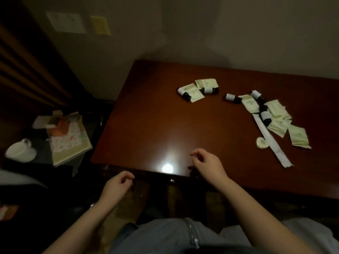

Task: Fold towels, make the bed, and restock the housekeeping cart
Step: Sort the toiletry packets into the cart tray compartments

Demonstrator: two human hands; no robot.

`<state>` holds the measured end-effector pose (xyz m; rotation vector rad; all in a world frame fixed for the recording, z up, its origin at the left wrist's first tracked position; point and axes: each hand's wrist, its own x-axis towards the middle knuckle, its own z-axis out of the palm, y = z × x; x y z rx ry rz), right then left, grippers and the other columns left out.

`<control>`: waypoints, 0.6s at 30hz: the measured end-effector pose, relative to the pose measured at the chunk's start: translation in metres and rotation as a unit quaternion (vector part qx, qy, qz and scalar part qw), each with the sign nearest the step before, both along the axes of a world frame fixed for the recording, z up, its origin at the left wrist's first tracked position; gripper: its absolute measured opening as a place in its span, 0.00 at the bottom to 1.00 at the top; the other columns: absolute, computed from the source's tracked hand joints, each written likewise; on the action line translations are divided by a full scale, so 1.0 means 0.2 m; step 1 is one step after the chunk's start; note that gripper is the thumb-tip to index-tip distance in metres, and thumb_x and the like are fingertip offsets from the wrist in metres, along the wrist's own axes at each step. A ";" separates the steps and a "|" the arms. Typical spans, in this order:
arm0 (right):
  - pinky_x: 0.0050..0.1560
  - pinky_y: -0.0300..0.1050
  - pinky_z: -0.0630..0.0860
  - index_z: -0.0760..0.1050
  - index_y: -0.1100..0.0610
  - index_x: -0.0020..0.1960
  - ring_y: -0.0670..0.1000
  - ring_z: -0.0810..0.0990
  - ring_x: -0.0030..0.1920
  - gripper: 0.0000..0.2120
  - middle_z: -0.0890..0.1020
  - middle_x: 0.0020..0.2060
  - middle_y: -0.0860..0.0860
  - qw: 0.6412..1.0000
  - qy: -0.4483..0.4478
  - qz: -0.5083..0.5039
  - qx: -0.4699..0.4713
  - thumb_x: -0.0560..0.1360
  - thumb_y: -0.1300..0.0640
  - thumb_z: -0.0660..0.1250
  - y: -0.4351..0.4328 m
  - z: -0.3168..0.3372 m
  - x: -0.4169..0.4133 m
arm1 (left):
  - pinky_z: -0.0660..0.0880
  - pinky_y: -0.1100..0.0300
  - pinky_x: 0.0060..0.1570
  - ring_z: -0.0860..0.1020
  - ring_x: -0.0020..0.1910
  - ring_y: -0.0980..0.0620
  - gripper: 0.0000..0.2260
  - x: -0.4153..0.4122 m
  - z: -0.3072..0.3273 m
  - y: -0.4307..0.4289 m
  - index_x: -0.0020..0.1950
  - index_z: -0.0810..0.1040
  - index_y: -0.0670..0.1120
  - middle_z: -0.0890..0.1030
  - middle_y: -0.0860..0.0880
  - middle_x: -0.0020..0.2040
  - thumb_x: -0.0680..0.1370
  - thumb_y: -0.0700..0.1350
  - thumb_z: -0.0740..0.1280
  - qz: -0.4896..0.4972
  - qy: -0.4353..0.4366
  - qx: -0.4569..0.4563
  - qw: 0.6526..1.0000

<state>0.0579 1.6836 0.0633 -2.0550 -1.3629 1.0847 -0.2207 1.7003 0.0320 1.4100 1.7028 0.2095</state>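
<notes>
At far left I see a white cup [21, 152] on a low dark surface. Just right of it is a patterned tissue box [67, 136] with orange marks. On the wall above hang a white sheet [66, 22] and a yellow note [100, 24], and I can't read either.

The left hand [119, 184] hangs at the near edge of the glossy brown table [146, 116], fingers loosely curled and holding nothing I can see. A bright lamp glare [167, 168] sits on the tabletop between the hands. The right hand [207, 165] hovers over the near edge, also loosely curled and empty.

The toiletries lie well beyond both hands, toward the far right of the table. There are small dark bottles [183, 92] with white labels, mixed with pale sachets [299, 137] in two loose clusters. The print on the labels and sachets is too small and blurred to read. A long white paper strip [269, 142] runs diagonally by the right cluster, with a small round white piece [262, 143] touching it.
</notes>
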 end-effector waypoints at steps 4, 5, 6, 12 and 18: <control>0.37 0.43 0.72 0.75 0.52 0.58 0.50 0.79 0.36 0.11 0.81 0.41 0.51 0.996 -0.043 -0.072 -0.033 0.78 0.59 0.60 0.26 -0.04 0.13 | 0.68 0.62 0.30 0.75 0.30 0.54 0.05 0.27 0.06 0.54 0.50 0.75 0.51 0.80 0.51 0.39 0.80 0.43 0.62 -0.125 -0.002 0.042 0.991; 0.40 0.43 0.72 0.74 0.52 0.60 0.50 0.79 0.40 0.13 0.81 0.46 0.51 0.994 -0.050 -0.090 -0.042 0.78 0.59 0.60 0.29 -0.04 0.17 | 0.65 0.66 0.27 0.72 0.27 0.58 0.05 0.36 0.09 0.65 0.52 0.75 0.51 0.78 0.54 0.38 0.80 0.42 0.61 -0.159 -0.006 0.053 0.986; 0.43 0.42 0.72 0.73 0.53 0.63 0.49 0.78 0.44 0.14 0.79 0.50 0.50 0.991 -0.056 -0.112 -0.049 0.77 0.59 0.61 0.32 -0.05 0.22 | 0.63 0.68 0.25 0.70 0.27 0.60 0.06 0.46 0.11 0.75 0.54 0.74 0.50 0.76 0.57 0.37 0.80 0.42 0.61 -0.191 -0.007 0.064 0.979; 0.64 0.50 0.67 0.64 0.50 0.71 0.52 0.68 0.66 0.23 0.70 0.66 0.50 0.934 -0.242 -0.253 -0.072 0.78 0.50 0.62 0.25 -0.09 0.54 | 0.72 0.62 0.40 0.73 0.44 0.56 0.16 1.09 0.15 1.08 0.68 0.67 0.48 0.75 0.53 0.49 0.80 0.45 0.61 -0.290 -0.018 0.081 0.953; 0.65 0.60 0.64 0.60 0.55 0.74 0.61 0.65 0.69 0.34 0.67 0.69 0.60 0.897 -0.346 -0.243 -0.127 0.74 0.40 0.65 0.12 -0.26 0.96 | 0.69 0.59 0.46 0.77 0.54 0.49 0.18 1.55 -0.03 0.85 0.68 0.65 0.48 0.78 0.48 0.54 0.79 0.49 0.63 -0.340 -0.069 -0.075 0.935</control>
